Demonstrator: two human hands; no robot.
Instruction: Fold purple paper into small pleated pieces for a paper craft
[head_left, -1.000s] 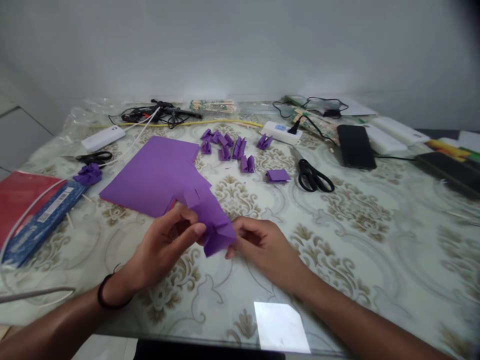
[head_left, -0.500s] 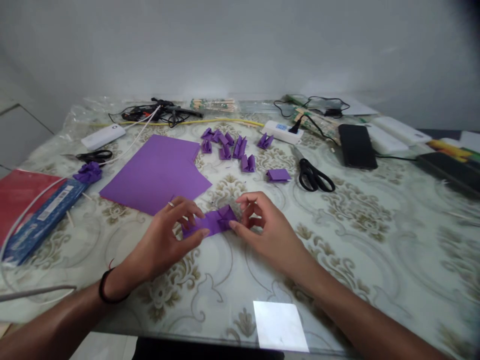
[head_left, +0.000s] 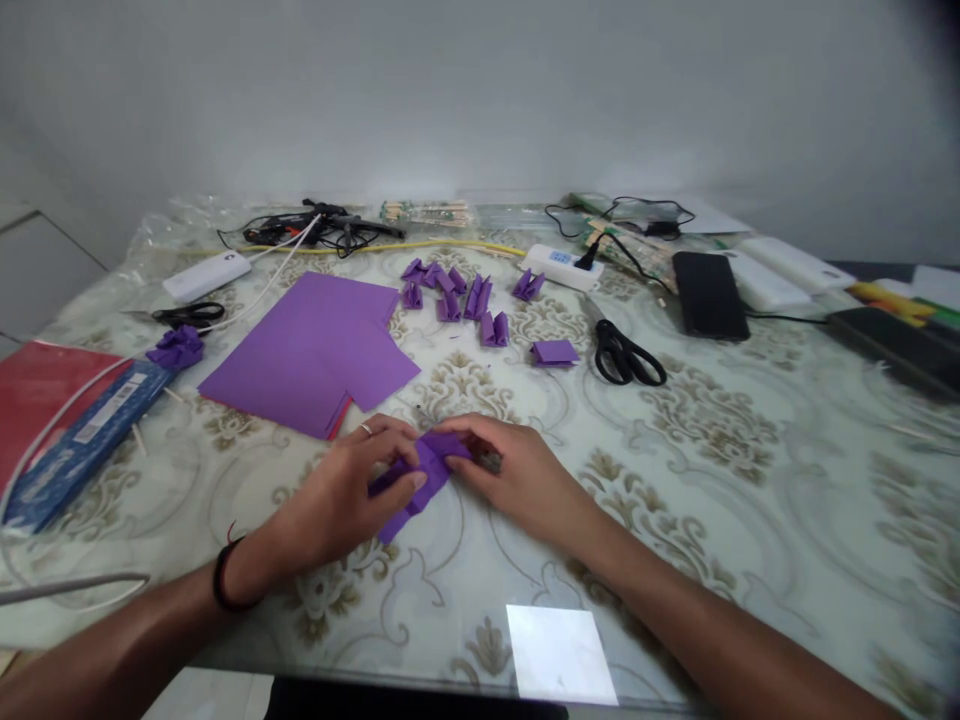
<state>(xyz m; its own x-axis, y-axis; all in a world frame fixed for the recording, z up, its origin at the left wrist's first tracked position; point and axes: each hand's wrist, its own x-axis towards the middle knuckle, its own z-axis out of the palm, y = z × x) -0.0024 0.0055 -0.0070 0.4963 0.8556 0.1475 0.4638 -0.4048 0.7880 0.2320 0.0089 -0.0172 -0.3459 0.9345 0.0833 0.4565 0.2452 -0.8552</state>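
Note:
A creased strip of purple paper (head_left: 430,468) is held between my two hands, a little above or on the table's near half. My left hand (head_left: 364,480) pinches its left part, thumb in front and fingers behind. At the right end, my right hand (head_left: 506,462) grips the paper between thumb and fingers. Beyond them lie several small folded purple paper pieces (head_left: 495,329), and one flatter folded piece (head_left: 554,352) sits to their right. Left of these is a stack of large purple paper sheets (head_left: 300,345), with a red edge showing beneath.
Black-handled scissors (head_left: 628,355) lie right of the folded pieces, near a black phone (head_left: 710,295) and a white power strip (head_left: 562,266). Another pair of scissors (head_left: 187,314), a crumpled purple paper (head_left: 176,346) and a blue box (head_left: 86,440) are at the left. Cables run along the back.
My hands have come closer together and nearer to me. The purple strip has turned, its left end now slanting down toward me, and my right fingers have closed on it.

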